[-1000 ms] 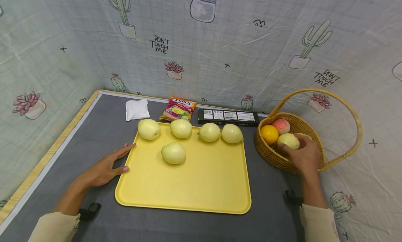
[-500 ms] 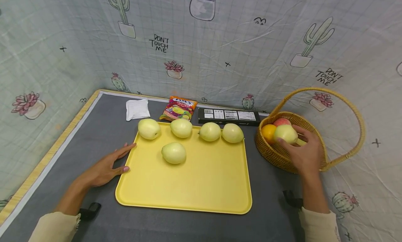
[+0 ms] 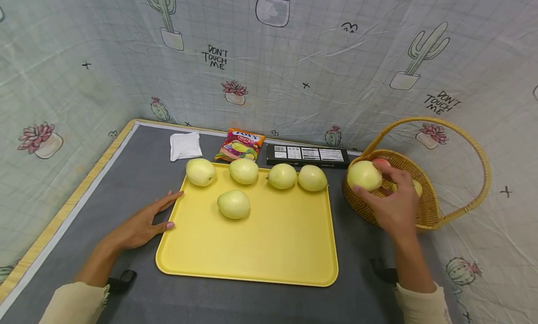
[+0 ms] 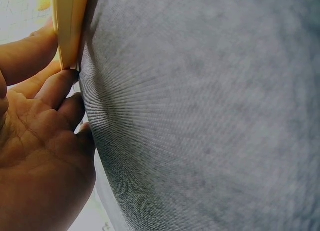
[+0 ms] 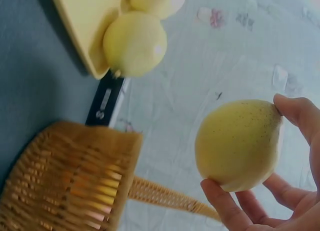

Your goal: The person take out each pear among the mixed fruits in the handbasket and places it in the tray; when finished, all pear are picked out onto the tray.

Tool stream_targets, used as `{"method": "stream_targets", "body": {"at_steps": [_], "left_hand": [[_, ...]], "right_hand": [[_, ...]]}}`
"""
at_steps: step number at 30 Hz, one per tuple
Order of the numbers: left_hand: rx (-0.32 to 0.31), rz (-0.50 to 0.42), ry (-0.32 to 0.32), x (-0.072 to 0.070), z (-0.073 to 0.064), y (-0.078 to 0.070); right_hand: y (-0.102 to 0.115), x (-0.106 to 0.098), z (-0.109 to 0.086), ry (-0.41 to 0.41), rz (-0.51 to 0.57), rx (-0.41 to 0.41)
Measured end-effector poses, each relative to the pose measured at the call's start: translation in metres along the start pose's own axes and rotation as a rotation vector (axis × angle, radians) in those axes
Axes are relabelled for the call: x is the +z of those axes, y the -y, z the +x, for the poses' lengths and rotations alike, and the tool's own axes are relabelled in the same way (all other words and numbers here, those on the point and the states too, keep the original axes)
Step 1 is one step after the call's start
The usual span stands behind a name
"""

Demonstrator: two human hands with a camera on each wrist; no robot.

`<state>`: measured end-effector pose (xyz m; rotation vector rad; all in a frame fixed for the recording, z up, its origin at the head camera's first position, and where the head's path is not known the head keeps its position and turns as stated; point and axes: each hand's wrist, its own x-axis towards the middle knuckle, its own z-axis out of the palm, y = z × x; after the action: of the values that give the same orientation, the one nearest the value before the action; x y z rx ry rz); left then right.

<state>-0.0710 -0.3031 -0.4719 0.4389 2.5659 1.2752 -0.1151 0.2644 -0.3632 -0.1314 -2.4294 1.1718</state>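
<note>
My right hand [image 3: 397, 202] pinches a pale yellow pear [image 3: 364, 175] between thumb and fingertips, above the left rim of the wicker basket [image 3: 356, 203]. In the right wrist view this pear [image 5: 240, 143] shows speckled skin and stands clear of the basket. My left hand [image 3: 140, 228] rests at the left edge of the yellow tray [image 3: 269, 249], thumb and fingers spread, fingertips on its rim. Several similar pears lie on the tray: a row along the far edge, including a rightmost pear [image 3: 312, 178], and one nearer pear [image 3: 233, 204].
Inside the basket show a pinkish peach [image 3: 381, 162] and a pale yellow fruit [image 3: 417, 187]; its tall handle [image 3: 479, 160] arches to the right. Behind the tray lie a white packet [image 3: 185, 146], a candy bag [image 3: 240, 145] and a long black box [image 3: 307, 156]. Patterned cloth backs the table.
My right hand has lifted the pear out from among the basket's fruit and moved it left, over the basket's rim. The left hand and the tray stay where they were.
</note>
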Motion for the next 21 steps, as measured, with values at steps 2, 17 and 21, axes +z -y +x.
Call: {"method": "stream_targets", "body": {"at_steps": [2, 17, 21], "left_hand": [[0.001, -0.002, 0.0, 0.0, 0.0, 0.0], [0.011, -0.006, -0.008, 0.0, 0.0, 0.001], [0.005, -0.001, -0.008, 0.0, 0.0, 0.002]], "right_hand": [[0.004, 0.002, -0.004, 0.018, 0.001, -0.014], [0.02, 0.036, -0.024, 0.152, 0.036, -0.192], [0.023, 0.045, -0.029, 0.212, 0.059, -0.21]]}}
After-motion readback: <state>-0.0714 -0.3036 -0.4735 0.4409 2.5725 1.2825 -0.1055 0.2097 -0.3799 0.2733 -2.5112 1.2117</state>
